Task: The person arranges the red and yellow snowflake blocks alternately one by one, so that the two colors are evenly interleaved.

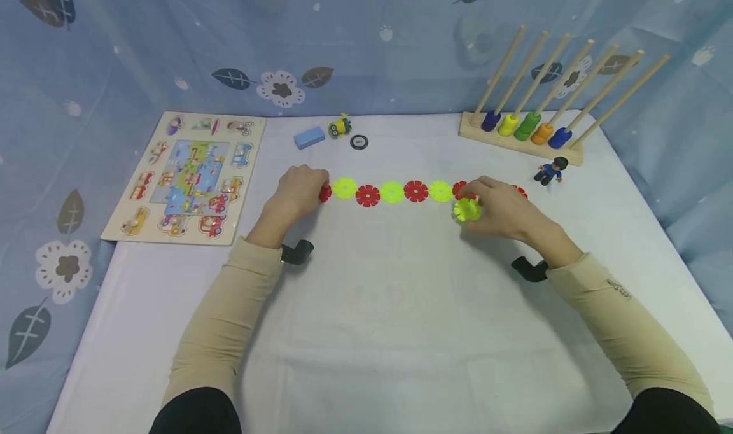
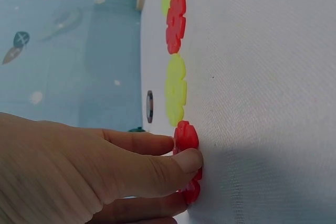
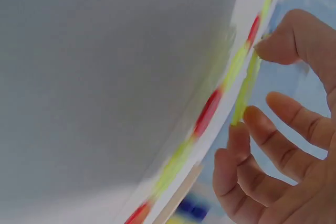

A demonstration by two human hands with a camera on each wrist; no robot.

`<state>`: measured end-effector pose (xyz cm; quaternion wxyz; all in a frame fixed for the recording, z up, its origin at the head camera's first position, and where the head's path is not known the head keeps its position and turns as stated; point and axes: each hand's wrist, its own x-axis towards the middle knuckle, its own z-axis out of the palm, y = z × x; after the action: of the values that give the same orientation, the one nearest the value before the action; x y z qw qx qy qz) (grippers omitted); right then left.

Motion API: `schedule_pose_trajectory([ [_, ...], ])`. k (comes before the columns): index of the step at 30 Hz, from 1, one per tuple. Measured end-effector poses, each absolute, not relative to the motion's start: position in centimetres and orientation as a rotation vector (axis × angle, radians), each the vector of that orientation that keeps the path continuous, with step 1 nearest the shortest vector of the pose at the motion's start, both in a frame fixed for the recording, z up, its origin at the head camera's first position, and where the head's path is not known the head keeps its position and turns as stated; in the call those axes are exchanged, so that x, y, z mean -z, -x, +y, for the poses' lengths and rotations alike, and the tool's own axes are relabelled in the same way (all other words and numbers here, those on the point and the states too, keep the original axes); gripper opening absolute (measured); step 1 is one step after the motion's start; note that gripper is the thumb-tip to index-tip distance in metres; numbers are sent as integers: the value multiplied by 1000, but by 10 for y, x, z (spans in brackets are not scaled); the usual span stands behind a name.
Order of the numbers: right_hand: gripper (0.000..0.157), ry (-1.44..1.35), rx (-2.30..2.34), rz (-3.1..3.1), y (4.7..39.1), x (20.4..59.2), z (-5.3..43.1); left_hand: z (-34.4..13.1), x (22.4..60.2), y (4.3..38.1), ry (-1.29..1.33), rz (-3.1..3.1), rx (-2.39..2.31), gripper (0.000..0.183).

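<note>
A row of red and yellow-green flower-shaped plastic discs lies across the white table, colours alternating, with neighbours touching or nearly so. At its left end my left hand [image 1: 292, 198] holds a red disc [image 2: 187, 137] between thumb and fingers, low at the tabletop. My right hand [image 1: 506, 212] pinches a loose yellow-green disc [image 1: 467, 210] by its edges, thumb on one side and fingertips on the other. That disc is raised off the table, near the row's right part. In the head view this hand hides some of the discs beneath; a red one [image 1: 520, 191] shows beyond it.
A wooden picture puzzle board [image 1: 137, 186] lies at the left. Toward the back are a blue block [image 1: 309, 137], a small yellow-green toy [image 1: 340, 127] and a black round chip [image 1: 359, 142]. A wooden peg rack with beads [image 1: 521, 142] and a toy figure [image 1: 551, 170] stand back right.
</note>
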<state>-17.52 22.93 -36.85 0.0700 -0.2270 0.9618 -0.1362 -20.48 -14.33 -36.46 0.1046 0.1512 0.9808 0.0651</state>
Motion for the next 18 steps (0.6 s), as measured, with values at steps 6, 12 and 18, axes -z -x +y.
schedule_pose_trajectory([
  [6,52,462,386,3075,175,371,281,-144,364,205,-465,2907,-194,25],
  [12,51,156,416,3168,170,376,309,-144,364,205,-477,2908,-202,24],
  [18,45,-23,388,3153,167,374,319,-144,364,204,-464,2903,-208,23],
])
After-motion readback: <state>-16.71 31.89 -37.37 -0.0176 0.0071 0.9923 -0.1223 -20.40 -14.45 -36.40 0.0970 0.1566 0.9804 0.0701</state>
